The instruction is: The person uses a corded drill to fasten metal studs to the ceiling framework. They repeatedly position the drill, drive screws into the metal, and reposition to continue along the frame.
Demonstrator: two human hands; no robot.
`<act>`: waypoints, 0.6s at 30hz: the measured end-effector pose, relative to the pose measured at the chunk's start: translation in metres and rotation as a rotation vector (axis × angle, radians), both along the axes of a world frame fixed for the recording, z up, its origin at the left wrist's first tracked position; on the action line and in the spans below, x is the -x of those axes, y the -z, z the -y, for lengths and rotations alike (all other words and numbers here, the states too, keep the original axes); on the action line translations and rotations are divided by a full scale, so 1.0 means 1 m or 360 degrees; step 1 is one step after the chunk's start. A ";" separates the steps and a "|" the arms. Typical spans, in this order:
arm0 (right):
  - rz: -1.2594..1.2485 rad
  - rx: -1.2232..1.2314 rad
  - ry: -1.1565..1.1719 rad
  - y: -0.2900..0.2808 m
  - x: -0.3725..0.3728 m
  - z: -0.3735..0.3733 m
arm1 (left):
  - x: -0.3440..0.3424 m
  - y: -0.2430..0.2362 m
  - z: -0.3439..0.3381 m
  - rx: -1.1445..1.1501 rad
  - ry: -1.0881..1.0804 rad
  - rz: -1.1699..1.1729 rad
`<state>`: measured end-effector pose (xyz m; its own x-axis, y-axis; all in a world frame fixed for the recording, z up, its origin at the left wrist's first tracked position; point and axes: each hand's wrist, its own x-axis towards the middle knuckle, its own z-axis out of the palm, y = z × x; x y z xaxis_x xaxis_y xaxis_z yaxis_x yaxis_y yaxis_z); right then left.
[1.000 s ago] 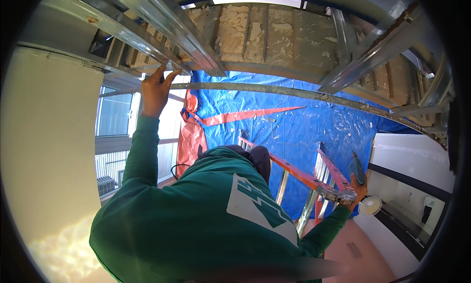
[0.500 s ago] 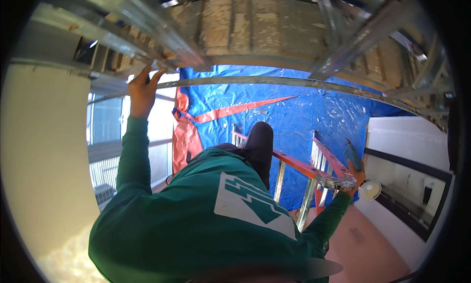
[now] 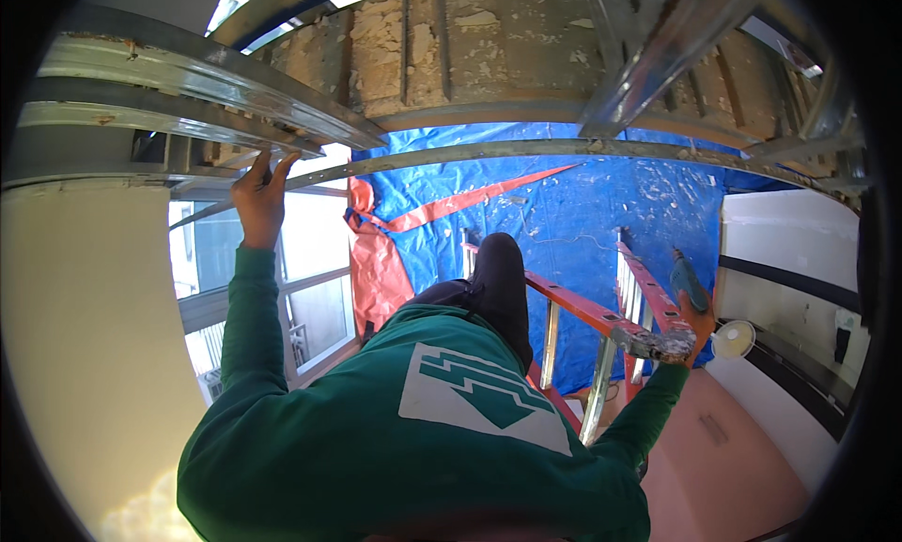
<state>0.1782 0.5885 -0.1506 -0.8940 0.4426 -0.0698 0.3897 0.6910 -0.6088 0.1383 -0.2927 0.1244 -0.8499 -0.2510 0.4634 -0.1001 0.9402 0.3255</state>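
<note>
My left hand [image 3: 258, 202] is raised at the upper left, with thumb and fingers curled against the end of a shiny metal stud [image 3: 202, 115]. Just below those fingertips runs a long, thin metal strip [image 3: 526, 150]. On the right, my right hand [image 3: 698, 328] grips a teal power drill [image 3: 688, 277] with its nose pointing away from me. That hand is beside the worn top cap [image 3: 653, 344] of a red stepladder [image 3: 587, 307]; whether it also touches the cap is unclear. My dark-trousered knee [image 3: 500, 270] shows left of the ladder's rails.
Several metal studs [image 3: 648, 68] cross overhead below a flaking ceiling beam [image 3: 479, 54]. A blue tarpaulin [image 3: 526, 213] with an orange-red piece [image 3: 376, 270] spreads below. Windows [image 3: 315, 288] and a cream wall [image 3: 89, 326] stand left. At right is a round white fan [image 3: 733, 339].
My view has shifted, so the studs at upper left show more fully. My left hand appears slightly lower and further left, still at the stud. The right hand keeps the drill beside the ladder top.
</note>
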 end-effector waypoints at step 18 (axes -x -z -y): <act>0.0046 -0.0301 -0.0046 -0.032 0.004 0.033 | -0.002 -0.001 -0.004 0.0021 -0.0062 0.0021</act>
<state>0.1741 0.5560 -0.1182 -0.9053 0.4245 -0.0136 0.3835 0.8033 -0.4556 0.1405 -0.2882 0.1257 -0.8458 -0.2778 0.4554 -0.1409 0.9397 0.3116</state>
